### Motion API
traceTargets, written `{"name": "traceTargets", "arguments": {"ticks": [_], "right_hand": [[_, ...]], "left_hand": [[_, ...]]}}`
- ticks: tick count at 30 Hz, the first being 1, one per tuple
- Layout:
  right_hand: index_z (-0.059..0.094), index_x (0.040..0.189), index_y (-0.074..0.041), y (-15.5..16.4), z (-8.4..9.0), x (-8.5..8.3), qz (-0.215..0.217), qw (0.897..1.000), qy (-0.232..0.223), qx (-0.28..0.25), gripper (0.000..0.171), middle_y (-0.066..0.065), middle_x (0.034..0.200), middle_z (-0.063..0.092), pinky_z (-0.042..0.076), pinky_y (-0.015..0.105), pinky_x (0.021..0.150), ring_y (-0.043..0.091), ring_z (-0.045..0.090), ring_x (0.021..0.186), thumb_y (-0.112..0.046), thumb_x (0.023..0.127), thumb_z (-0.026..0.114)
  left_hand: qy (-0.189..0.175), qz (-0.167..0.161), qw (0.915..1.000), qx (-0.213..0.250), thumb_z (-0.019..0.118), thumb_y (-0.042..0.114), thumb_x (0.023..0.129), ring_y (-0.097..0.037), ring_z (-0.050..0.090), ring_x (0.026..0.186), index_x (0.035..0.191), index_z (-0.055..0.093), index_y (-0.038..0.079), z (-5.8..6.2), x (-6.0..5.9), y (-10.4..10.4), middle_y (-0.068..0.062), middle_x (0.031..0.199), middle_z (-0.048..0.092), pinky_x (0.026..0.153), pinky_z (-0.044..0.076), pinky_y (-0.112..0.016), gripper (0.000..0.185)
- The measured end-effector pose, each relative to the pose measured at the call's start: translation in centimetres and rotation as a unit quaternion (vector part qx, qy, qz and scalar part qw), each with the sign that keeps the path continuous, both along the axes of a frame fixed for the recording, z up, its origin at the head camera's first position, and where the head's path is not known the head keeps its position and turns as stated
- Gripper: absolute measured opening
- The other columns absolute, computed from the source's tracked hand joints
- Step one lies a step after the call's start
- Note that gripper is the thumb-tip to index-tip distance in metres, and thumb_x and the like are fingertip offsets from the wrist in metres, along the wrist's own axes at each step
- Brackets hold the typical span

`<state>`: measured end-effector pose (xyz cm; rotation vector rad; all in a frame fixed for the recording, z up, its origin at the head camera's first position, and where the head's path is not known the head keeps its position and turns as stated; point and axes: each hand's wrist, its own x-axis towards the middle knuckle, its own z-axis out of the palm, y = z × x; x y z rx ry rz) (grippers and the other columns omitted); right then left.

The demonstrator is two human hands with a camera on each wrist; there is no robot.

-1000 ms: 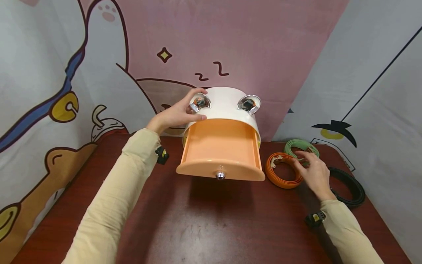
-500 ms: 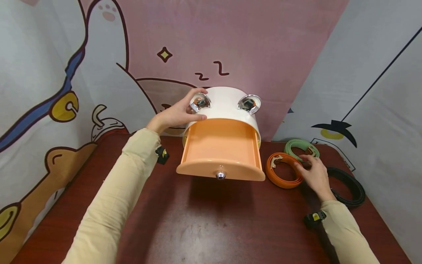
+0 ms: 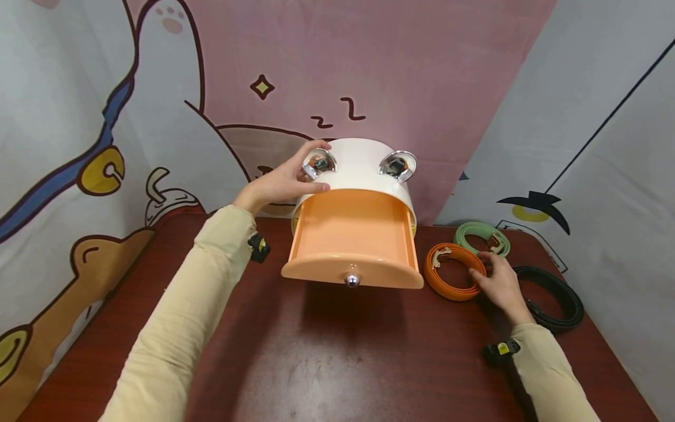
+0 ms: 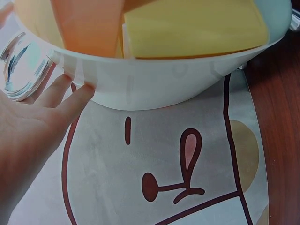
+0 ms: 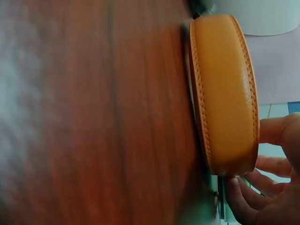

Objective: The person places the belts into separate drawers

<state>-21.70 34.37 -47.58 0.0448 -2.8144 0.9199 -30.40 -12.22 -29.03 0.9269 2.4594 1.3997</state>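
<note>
Right hand closing on the coiled orange belt beside the open drawer

The right hand curls its fingers round the near right rim of the orange belt, which lies flat on the tabletop just right of the pulled-out orange drawer. The left hand, fingers spread, rests on the white storage box. A second ago the right hand hovered further back, over the green belt; it has since drawn down to the orange coil.
</note>
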Motion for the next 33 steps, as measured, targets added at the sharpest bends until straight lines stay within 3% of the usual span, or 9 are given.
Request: {"name": "traceTargets", "arguments": {"ticks": [8, 14, 18, 22, 27, 33], "right_hand": [[0.035, 0.142, 0.007, 0.1, -0.8, 0.5, 0.007, 0.994, -0.079, -0.077, 0.059, 0.033, 0.129, 0.046, 0.044, 0.051, 0.083, 0.047, 0.048, 0.113, -0.028, 0.098, 0.057], [0.042, 0.140, 0.004, 0.1, -0.9, 0.5, 0.001, 0.995, -0.062, -0.080, 0.057, 0.032, 0.125, 0.050, 0.049, 0.028, 0.064, 0.040, 0.057, 0.101, -0.030, 0.097, 0.059], [0.051, 0.133, 0.005, -0.1, -1.2, 0.5, -0.017, 0.998, -0.025, -0.063, 0.051, 0.030, 0.116, 0.058, 0.048, 0.025, 0.057, 0.025, 0.063, 0.081, -0.025, 0.094, 0.064], [0.057, 0.128, 0.004, -0.5, -1.1, 0.4, -0.033, 0.998, 0.001, -0.055, 0.045, 0.028, 0.110, 0.062, 0.046, 0.025, 0.053, 0.010, 0.059, 0.066, -0.021, 0.092, 0.067], [0.060, 0.126, 0.003, -1.2, -0.6, 0.4, -0.054, 0.997, 0.008, -0.051, 0.043, 0.027, 0.111, 0.062, 0.043, 0.027, 0.059, 0.024, 0.059, 0.076, -0.021, 0.091, 0.066], [0.062, 0.125, 0.001, -1.6, -0.6, 0.4, -0.107, 0.991, 0.015, -0.077, 0.042, 0.025, 0.113, 0.062, 0.038, 0.039, 0.075, 0.037, 0.053, 0.101, -0.026, 0.093, 0.064]], "left_hand": [[0.008, -0.010, 0.9999, 0.009, 0.068, 0.015, 0.091, -0.024, 0.053, 0.069, 0.147, 0.021, 0.022, -0.2, -0.2, 0.0, -0.006, 0.144, 0.028, 0.070, 0.044, -0.032, 0.073], [0.008, -0.012, 0.9998, 0.013, 0.068, 0.013, 0.091, -0.024, 0.053, 0.068, 0.147, 0.021, 0.023, -0.1, -0.2, 0.0, -0.006, 0.143, 0.028, 0.069, 0.044, -0.031, 0.073], [0.009, -0.013, 0.9998, 0.012, 0.068, 0.013, 0.091, -0.024, 0.052, 0.068, 0.147, 0.021, 0.022, -0.1, -0.2, 0.0, -0.006, 0.143, 0.028, 0.070, 0.044, -0.031, 0.073], [0.008, -0.015, 0.9998, 0.010, 0.067, 0.014, 0.092, -0.025, 0.050, 0.066, 0.148, 0.020, 0.020, -0.1, -0.3, 0.0, -0.007, 0.142, 0.029, 0.067, 0.043, -0.030, 0.073], [0.006, -0.018, 0.9998, 0.008, 0.067, 0.015, 0.092, -0.030, 0.046, 0.064, 0.148, 0.019, 0.021, 0.0, -0.4, 0.0, -0.008, 0.137, 0.033, 0.062, 0.040, -0.029, 0.074], [0.001, -0.016, 0.9998, 0.009, 0.067, 0.015, 0.092, -0.021, 0.045, 0.061, 0.148, 0.019, 0.022, -0.1, -0.2, -0.2, -0.009, 0.134, 0.036, 0.060, 0.039, -0.028, 0.073]]}}
